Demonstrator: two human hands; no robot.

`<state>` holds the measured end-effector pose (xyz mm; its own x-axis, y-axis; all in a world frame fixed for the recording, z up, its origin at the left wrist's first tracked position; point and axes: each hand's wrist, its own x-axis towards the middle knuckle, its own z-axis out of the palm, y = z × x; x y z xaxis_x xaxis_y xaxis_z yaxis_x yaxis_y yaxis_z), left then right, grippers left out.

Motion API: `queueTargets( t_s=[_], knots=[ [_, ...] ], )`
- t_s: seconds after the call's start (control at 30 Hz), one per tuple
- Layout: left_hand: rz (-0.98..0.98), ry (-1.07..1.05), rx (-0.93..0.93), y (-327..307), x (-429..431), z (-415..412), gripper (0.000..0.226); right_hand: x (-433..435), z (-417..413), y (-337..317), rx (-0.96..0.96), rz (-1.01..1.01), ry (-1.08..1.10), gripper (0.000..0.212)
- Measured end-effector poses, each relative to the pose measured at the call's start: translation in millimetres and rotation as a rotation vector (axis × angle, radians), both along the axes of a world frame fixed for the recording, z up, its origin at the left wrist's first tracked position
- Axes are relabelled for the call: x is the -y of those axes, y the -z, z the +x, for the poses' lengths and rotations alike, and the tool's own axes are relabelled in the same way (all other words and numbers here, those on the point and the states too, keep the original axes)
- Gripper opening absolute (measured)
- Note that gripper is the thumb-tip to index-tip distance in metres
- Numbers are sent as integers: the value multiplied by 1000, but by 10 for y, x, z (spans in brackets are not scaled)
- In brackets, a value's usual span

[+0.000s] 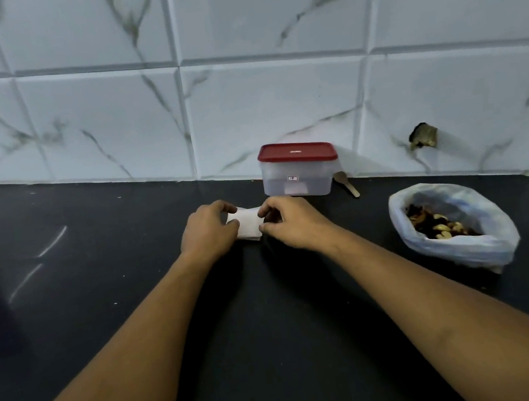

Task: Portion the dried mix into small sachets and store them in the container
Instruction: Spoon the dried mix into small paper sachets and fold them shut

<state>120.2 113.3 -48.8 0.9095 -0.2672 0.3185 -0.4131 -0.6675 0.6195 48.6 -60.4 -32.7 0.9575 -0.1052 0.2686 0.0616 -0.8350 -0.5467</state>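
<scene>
Where the bag (495, 245) gapes, dried mix (440, 226) shows inside.

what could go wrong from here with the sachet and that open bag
The bag of dried mix stands open near the right forearm; a careless reach might tip it. Both the left hand and right hand pinch the sachet, while the lid is on the container, so storing needs a free hand.
</scene>
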Motion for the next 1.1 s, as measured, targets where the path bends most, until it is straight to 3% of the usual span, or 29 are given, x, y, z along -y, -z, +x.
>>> queueTargets(
  t_s=[0.13,0.23,0.37,0.47,0.67,0.87,1.1],
  knots=[
    [273,37,-76,44,71,74,51,-1,236,73,3,-9,56,45],
    [376,73,-92,41,104,78,51,20,371,108,-73,-101,78,60],
    [327,82,-92,14,78,67,42,-11,461,55,-154,-245,29,49],
    [208,72,-83,4,11,25,28,8,392,28,-142,-193,13,32],
    [-95,2,-44,11,-156,-260,11,-43,-72,51,-126,-178,-98,35],
    [-109,66,-39,40,-267,-688,14,-160,-602,103,-74,-178,-123,35],
    [24,178,-25,62,-402,-1023,21,-200,-956,82,-52,-114,-104,38]
  ],
)
